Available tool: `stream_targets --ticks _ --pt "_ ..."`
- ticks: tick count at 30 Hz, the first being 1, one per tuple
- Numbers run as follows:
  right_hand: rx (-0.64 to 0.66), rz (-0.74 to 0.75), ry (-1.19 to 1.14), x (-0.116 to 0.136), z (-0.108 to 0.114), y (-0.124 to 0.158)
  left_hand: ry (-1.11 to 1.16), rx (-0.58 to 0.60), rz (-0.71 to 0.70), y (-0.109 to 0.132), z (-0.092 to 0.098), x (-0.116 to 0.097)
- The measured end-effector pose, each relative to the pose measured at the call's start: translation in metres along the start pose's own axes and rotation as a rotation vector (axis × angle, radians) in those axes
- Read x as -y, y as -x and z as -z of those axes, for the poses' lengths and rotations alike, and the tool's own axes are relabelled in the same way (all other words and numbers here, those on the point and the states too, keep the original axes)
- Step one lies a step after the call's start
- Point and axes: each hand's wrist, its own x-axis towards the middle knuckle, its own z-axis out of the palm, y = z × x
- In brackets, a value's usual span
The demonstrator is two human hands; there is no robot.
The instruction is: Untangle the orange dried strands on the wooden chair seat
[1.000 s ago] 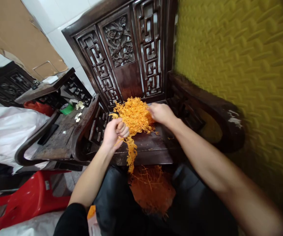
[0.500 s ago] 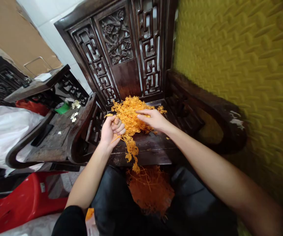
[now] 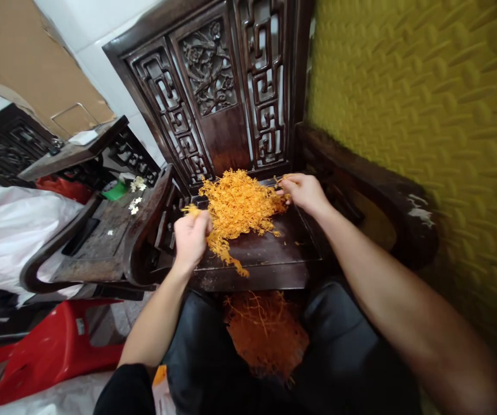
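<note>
Orange sprigs [image 3: 237, 203] lie heaped on the chair seat [image 3: 269, 253] at frame centre. My left hand [image 3: 192, 237] is fisted on a bunch, my right hand [image 3: 302, 190] pinches one strand (thin stuff); tugging could spill sprigs over the front edge.

Carved dark furniture, a yellow wall and clutter to the left

A yellow quilted wall panel [image 3: 421, 98] fills the right side; a cardboard sheet [image 3: 23, 63] leans against white tiles upper left. On the neighbouring dark wooden seat [image 3: 101, 242] lie small white flowers [image 3: 136, 203] near a green object [image 3: 113, 190]. Below it stand a red plastic stool [image 3: 53, 351] and a white sack [image 3: 10, 230].
</note>
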Motion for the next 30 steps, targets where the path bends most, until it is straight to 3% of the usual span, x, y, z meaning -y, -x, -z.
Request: stream_targets --ticks 2,4,7,10,12,15,19,22,25,30 --pt "0.044 -0.064 -0.08 0.012 0.003 0.013 -0.316 0.055 -0.109 -0.001 0.002 0.008" --pt "0.147 0.061 -0.086 0.033 -0.006 0.037 -0.501 0.11 -0.209 -0.003 -0.001 0.018" --pt "0.274 0.277 -0.085 0.067 -0.03 0.073 -0.592 0.191 -0.311 -0.004 -0.009 0.026" --pt "0.371 0.375 -0.077 0.083 -0.043 0.091 -0.634 0.243 -0.303 -0.002 -0.015 0.026" --pt "0.423 0.392 -0.046 0.083 -0.043 0.093 -0.605 0.184 -0.202 -0.001 -0.016 0.023" --pt "0.41 0.446 0.123 0.078 -0.04 0.09 -0.378 0.062 0.03 -0.002 -0.015 0.019" --pt "0.394 0.583 0.456 0.076 -0.04 0.091 -0.185 0.113 0.157 -0.004 -0.016 0.017" --pt "0.376 0.604 0.741 0.081 -0.042 0.096 -0.288 0.197 0.098 -0.002 -0.018 0.019" --pt "0.395 0.562 0.956 0.09 -0.044 0.102 -0.465 0.21 0.002 0.002 -0.02 0.023" --pt "0.458 0.547 1.036 0.102 -0.043 0.105 -0.7 0.137 -0.18 -0.006 -0.013 0.025"
